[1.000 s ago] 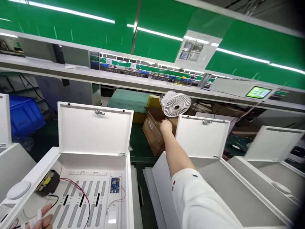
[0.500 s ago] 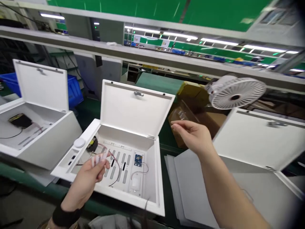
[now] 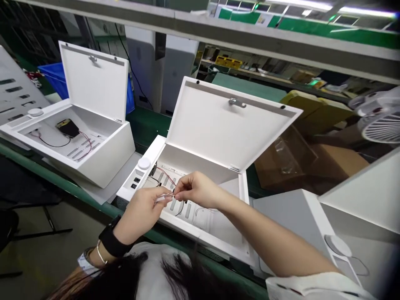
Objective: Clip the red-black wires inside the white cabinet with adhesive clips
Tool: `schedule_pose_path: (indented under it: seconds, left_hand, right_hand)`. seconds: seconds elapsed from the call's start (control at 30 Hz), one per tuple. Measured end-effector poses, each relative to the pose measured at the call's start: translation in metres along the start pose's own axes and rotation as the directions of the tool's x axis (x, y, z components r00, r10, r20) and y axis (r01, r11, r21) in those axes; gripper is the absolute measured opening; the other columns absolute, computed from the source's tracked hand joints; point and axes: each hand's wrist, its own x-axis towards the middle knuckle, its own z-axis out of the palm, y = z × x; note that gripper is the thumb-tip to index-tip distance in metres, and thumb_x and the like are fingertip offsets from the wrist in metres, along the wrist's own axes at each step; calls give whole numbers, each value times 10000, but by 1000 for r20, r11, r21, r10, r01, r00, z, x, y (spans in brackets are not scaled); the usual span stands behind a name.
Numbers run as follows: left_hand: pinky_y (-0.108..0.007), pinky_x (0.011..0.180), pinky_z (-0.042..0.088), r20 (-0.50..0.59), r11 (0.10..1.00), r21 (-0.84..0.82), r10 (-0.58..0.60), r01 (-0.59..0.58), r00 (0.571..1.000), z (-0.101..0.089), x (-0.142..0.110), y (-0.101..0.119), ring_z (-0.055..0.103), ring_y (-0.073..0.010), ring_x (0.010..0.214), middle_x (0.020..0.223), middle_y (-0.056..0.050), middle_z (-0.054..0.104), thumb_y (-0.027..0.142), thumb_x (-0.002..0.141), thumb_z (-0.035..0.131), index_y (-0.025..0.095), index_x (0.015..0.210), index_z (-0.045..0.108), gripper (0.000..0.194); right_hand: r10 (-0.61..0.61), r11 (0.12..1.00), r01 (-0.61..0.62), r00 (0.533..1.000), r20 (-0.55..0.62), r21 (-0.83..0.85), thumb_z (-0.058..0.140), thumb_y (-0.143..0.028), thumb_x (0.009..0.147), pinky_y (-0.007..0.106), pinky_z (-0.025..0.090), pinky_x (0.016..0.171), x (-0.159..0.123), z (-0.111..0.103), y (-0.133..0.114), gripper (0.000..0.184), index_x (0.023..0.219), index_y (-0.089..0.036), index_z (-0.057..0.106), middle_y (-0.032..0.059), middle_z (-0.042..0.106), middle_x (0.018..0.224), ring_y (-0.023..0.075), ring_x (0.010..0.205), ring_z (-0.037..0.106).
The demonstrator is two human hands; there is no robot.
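Observation:
My left hand and my right hand meet over an open white box with a raised lid. Both hands are closed in a pinch on a small white strip-like part held between them. Inside the box lie red and black wires, slotted vents and a round white button on its left ledge. A black band sits on my left wrist.
A second open white box with a black module and wires stands to the left. Another white box lies at the right. A white fan, brown cartons, a blue bin and an overhead shelf rail are behind.
My right hand drew back from near the fan and cartons to meet my left hand, which rose with the white part. My view swung down and left onto the open box.

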Motion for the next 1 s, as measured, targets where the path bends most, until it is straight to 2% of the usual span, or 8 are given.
schedule_pose_path:
  seconds: [0.1,0.2,0.27,0.33,0.43,0.6,0.77,1.0]
  left_hand:
    - [-262,639,401,-153,997,-65,-60,50,986,-9,8,-13,559,-164,669,716,-31,637,423,893,565,194,936,730,285]
    - [-228,554,344,-309,949,-286,-219,130,926,-15,21,-24,459,-117,589,643,-1,515,508,875,579,163,955,705,376]
    - [-208,499,282,-263,872,-475,-272,121,926,-14,28,-29,363,-87,537,627,25,422,532,874,577,158,1013,668,410]
    - [-193,462,220,-168,756,-640,-309,135,936,-11,33,-33,287,-69,507,636,43,373,534,868,588,169,1100,607,433]
    - [-174,453,201,-110,634,-756,-367,162,924,-4,36,-40,275,-50,489,670,52,399,487,849,630,196,1127,505,421]
    - [-172,466,215,-91,582,-800,-362,148,928,-4,35,-46,297,-33,490,701,47,424,405,878,611,195,982,450,285]
    - [-176,473,230,-93,570,-810,-362,141,927,-4,34,-47,306,-30,498,695,48,415,360,921,574,199,969,455,206]
    - [-172,464,250,-123,603,-788,-358,128,926,1,32,-54,325,-36,507,681,45,415,352,931,577,215,992,491,173]
  right_hand:
    - [-19,997,19,1000,-7,-71,790,-272,673,260,502,586,18,-11,6,87,713,-201,758,23,726,684,144,622,649]
    - [7,986,-44,975,-223,-161,779,-265,686,288,518,645,44,-32,32,72,715,-202,760,43,739,740,164,673,666]
    - [79,949,-197,906,-415,-248,749,-215,709,289,506,654,66,-44,65,40,737,-187,757,57,742,768,168,680,662]
    - [125,864,-332,869,-479,-378,704,-142,730,282,487,677,90,-46,106,73,766,-169,762,70,744,781,176,711,664]
    - [185,782,-375,902,-389,-498,670,-93,738,255,470,745,119,-30,168,128,789,-152,772,83,756,829,181,794,676]
    - [258,873,-346,926,-276,-344,631,-87,718,198,464,692,142,17,229,218,851,-171,783,34,766,857,153,785,674]
    - [242,927,-301,936,-257,-223,608,-155,756,204,441,618,149,48,246,199,852,-157,783,29,752,786,150,706,644]
    - [-61,833,-86,967,-246,-547,493,-129,860,233,432,777,154,71,252,289,870,-186,776,56,740,890,171,843,623]
